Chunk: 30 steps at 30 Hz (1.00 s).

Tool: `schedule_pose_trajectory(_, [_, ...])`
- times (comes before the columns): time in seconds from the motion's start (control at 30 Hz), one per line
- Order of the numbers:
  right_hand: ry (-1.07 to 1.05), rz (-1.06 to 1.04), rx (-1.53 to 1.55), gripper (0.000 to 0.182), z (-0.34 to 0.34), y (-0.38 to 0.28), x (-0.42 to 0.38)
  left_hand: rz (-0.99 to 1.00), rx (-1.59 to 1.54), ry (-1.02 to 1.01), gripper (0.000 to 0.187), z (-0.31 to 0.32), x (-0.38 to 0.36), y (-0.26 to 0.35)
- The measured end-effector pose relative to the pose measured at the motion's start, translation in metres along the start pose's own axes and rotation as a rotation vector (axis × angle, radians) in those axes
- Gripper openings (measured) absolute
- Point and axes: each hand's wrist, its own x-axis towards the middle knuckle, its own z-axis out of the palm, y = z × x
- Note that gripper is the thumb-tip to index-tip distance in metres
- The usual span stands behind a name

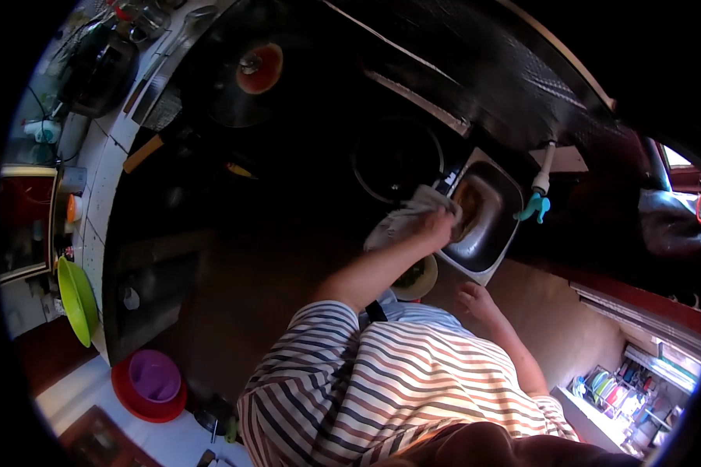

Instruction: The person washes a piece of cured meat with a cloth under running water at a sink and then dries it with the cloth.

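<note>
My left hand [440,227] is closed on a light grey cloth [399,223] at the left edge of the metal sink [483,245]. The cloth hangs down beside the sink, and a dark handle [446,184] sticks out above it. Something brown lies in the basin, partly hidden. My right hand [475,300] is just below the sink's front corner, its fingers curled; whether anything is in them is too small to tell. Under my left forearm, a pale bowl [425,282] with something green inside is partly covered.
A turquoise tap [534,207] hangs at the sink's right side. Farther left are a round lid [397,159], a pan lid [258,68] and a wooden handle [143,154]. A green basin [76,301] and a purple bowl [155,376] in a red one stand lower left.
</note>
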Motion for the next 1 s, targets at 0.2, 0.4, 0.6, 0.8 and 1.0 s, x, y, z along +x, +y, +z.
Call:
schedule_pose_trajectory(0.2, [0.115,-0.018,-0.129,0.017,-0.014,0.058,-0.006,0.174,-0.170,-0.615,0.030,-0.119,-0.046,0.012])
schedule_pose_trajectory(0.4, [0.178,0.116,-0.081,0.012,-0.005,0.083,-0.023,-0.337,-0.650,-0.188,0.031,-0.327,-0.069,0.006])
schedule_pose_trajectory(0.6, [0.133,0.250,-0.012,0.009,0.006,0.076,-0.012,-0.140,-0.415,0.325,0.076,-0.350,-0.012,-0.065])
schedule_pose_trajectory(0.8, [0.139,0.276,0.019,0.017,0.002,0.079,0.000,-0.093,0.431,0.518,0.067,-0.313,0.129,-0.067])
schedule_pose_trajectory(1.0, [0.219,0.262,0.116,0.012,0.014,0.097,-0.003,0.049,0.410,0.353,0.054,-0.265,0.225,0.026])
